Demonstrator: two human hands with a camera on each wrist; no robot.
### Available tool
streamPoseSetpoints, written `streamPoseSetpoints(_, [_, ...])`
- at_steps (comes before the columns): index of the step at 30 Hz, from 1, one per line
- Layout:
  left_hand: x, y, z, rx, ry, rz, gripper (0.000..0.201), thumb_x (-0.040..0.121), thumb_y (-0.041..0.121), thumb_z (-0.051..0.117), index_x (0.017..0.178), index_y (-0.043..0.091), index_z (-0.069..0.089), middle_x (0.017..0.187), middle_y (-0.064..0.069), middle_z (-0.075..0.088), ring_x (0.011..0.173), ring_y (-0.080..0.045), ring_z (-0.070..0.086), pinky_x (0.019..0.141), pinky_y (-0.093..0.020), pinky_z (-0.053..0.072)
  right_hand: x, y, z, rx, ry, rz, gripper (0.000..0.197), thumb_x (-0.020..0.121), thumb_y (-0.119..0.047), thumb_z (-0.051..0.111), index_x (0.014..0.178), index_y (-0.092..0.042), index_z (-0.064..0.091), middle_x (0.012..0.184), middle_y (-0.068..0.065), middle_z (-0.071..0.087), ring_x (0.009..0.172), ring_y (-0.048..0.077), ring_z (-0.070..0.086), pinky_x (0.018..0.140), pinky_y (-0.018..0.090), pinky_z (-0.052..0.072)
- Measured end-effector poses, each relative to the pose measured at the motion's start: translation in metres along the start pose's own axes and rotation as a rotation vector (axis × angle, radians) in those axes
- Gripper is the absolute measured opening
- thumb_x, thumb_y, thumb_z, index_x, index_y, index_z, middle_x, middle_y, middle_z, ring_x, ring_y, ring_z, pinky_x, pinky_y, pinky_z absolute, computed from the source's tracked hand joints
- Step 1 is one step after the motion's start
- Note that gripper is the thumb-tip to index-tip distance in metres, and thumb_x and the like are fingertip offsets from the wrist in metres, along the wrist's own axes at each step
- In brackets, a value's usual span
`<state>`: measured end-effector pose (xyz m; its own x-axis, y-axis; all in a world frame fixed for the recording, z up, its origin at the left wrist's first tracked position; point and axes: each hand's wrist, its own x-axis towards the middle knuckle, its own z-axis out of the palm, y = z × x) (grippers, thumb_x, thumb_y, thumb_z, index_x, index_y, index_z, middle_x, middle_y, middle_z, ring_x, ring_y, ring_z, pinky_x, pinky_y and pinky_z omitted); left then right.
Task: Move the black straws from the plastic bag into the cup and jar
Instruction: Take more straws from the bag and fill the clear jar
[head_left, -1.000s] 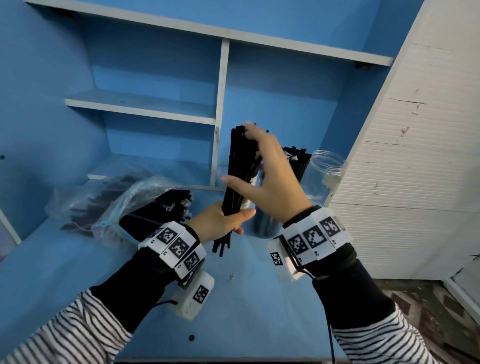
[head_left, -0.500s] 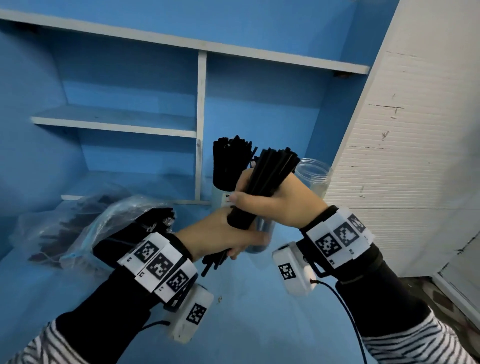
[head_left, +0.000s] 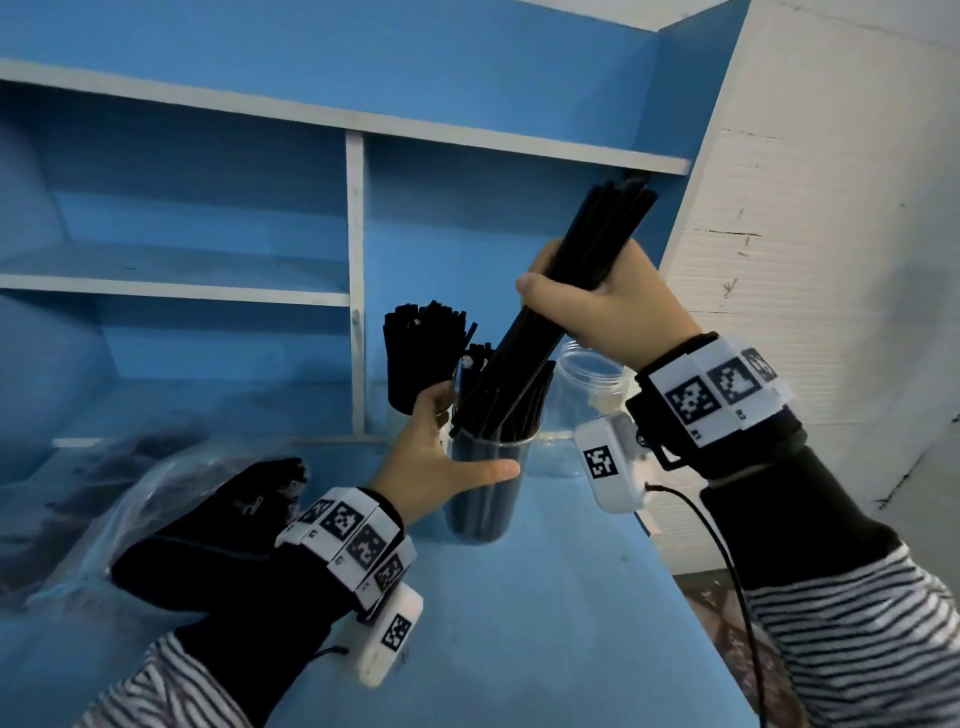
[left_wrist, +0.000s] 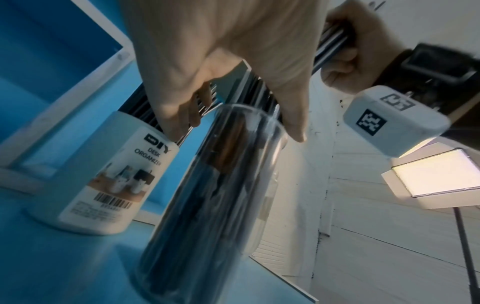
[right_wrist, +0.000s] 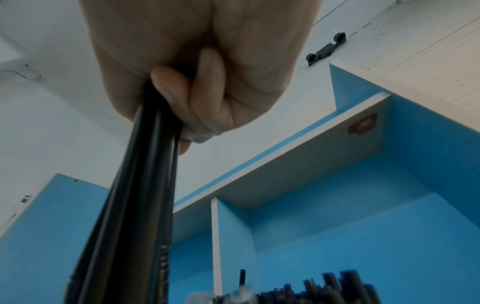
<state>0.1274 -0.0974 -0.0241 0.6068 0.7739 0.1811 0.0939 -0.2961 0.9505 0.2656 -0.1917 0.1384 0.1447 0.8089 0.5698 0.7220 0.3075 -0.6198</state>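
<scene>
My right hand (head_left: 613, 306) grips the black straws (head_left: 561, 306), tilted, tops up-right, bottoms in the clear cup (head_left: 488, 499). My left hand (head_left: 441, 457) is loose beside it.

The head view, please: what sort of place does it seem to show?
Probably a home or studio desk nook: a blue desk with built-in shelves, a desk-organizer tub, and a light panel.

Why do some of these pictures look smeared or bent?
Head view: the wide lens bends the shelf edges. Left wrist view: the clear cup is motion-blurred, and a bright lamp glares. Right wrist view: the straw tips below are blurred.
</scene>
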Motion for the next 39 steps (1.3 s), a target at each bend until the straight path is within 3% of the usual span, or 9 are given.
streamPoseSetpoints(3, [0.010, -0.004, 0.002, 0.042, -0.005, -0.032, 0.098, 0.041, 0.054, 0.089, 0.126, 0.036, 0.043, 0.122, 0.015, 0.061, 0.114, -0.006, 0.059, 0.101, -0.039, 0.049, 0.005, 0.013, 0.004, -0.042, -0.011, 0.029, 0.022, 0.085, -0.011, 0.063, 0.074, 0.006, 0.057, 0.063, 0.008, 0.051, 0.058, 0.010, 0.049, 0.058, 0.018, 0.042])
streamPoseSetpoints(6, [0.013, -0.005, 0.000, 0.034, -0.017, -0.043, 0.101, 0.040, 0.050, 0.089, 0.128, 0.025, 0.047, 0.118, 0.010, 0.063, 0.110, -0.010, 0.061, 0.098, -0.039, 0.051, 0.010, 0.024, 0.006, -0.051, 0.008, 0.082, 0.020, 0.085, -0.011, 0.062, 0.072, 0.003, 0.056, 0.061, -0.001, 0.049, 0.058, 0.008, 0.048, 0.058, 0.015, 0.041])
streamPoseSetpoints(17, [0.015, -0.007, -0.001, 0.007, -0.036, -0.054, 0.102, 0.035, 0.051, 0.088, 0.125, 0.026, 0.047, 0.119, 0.010, 0.063, 0.112, -0.011, 0.061, 0.099, -0.039, 0.051, 0.022, 0.029, 0.009, -0.119, -0.029, 0.072, 0.025, 0.083, -0.011, 0.062, 0.075, 0.011, 0.054, 0.064, 0.013, 0.047, 0.057, 0.014, 0.046, 0.054, 0.019, 0.040])
streamPoseSetpoints(22, [0.015, -0.007, 0.000, 0.035, -0.029, -0.055, 0.105, 0.036, 0.054, 0.086, 0.128, 0.025, 0.045, 0.121, 0.011, 0.062, 0.112, -0.012, 0.060, 0.098, -0.040, 0.051, 0.009, 0.045, 0.028, -0.165, -0.139, 0.131, 0.031, 0.083, -0.018, 0.062, 0.078, 0.011, 0.054, 0.069, 0.022, 0.055, 0.061, 0.024, 0.054, 0.059, 0.035, 0.048])
streamPoseSetpoints(26, [0.014, -0.008, 0.000, 0.045, -0.023, -0.056, 0.103, 0.038, 0.055, 0.086, 0.128, 0.027, 0.044, 0.121, 0.012, 0.061, 0.113, -0.012, 0.060, 0.099, -0.040, 0.050, -0.005, 0.056, 0.033, -0.135, -0.097, 0.074, 0.013, 0.086, -0.023, 0.062, 0.092, -0.015, 0.070, 0.086, 0.004, 0.064, 0.085, 0.018, 0.061, 0.083, 0.039, 0.053])
streamPoseSetpoints(30, [0.015, -0.009, 0.001, 0.054, -0.016, -0.064, 0.102, 0.037, 0.056, 0.086, 0.126, 0.030, 0.043, 0.123, 0.011, 0.060, 0.114, -0.013, 0.059, 0.099, -0.042, 0.050, -0.011, 0.061, 0.036, -0.171, -0.107, 0.053, 0.033, 0.084, -0.053, 0.057, 0.114, -0.043, 0.064, 0.094, -0.008, 0.057, 0.102, 0.017, 0.056, 0.103, 0.045, 0.039])
streamPoseSetpoints(32, [0.015, -0.009, 0.000, 0.061, -0.013, -0.061, 0.102, 0.037, 0.056, 0.086, 0.126, 0.031, 0.042, 0.123, 0.011, 0.060, 0.114, -0.013, 0.060, 0.098, -0.042, 0.051, -0.013, 0.058, 0.034, -0.186, -0.138, 0.061, 0.033, 0.083, -0.058, 0.061, 0.111, -0.040, 0.064, 0.104, -0.012, 0.061, 0.109, 0.009, 0.055, 0.106, 0.045, 0.036])
streamPoseSetpoints(35, [0.015, -0.008, 0.000, 0.089, -0.009, -0.052, 0.105, 0.037, 0.057, 0.085, 0.129, 0.030, 0.042, 0.124, 0.012, 0.059, 0.115, -0.013, 0.059, 0.099, -0.041, 0.050, -0.017, 0.046, 0.028, -0.044, -0.083, 0.094, 0.045, 0.072, -0.062, 0.068, 0.109, -0.042, 0.052, 0.111, -0.021, 0.058, 0.109, -0.009, 0.053, 0.099, 0.020, 0.042])
streamPoseSetpoints(39, [0.014, -0.006, -0.001, 0.113, -0.011, -0.047, 0.107, 0.038, 0.058, 0.085, 0.131, 0.028, 0.042, 0.125, 0.012, 0.058, 0.115, -0.012, 0.059, 0.099, -0.040, 0.050, -0.014, 0.031, 0.027, 0.056, 0.111, -0.079, 0.080, 0.079, -0.042, 0.075, 0.143, -0.030, 0.027, 0.138, -0.009, 0.043, 0.128, 0.009, 0.048, 0.102, 0.029, 0.044])
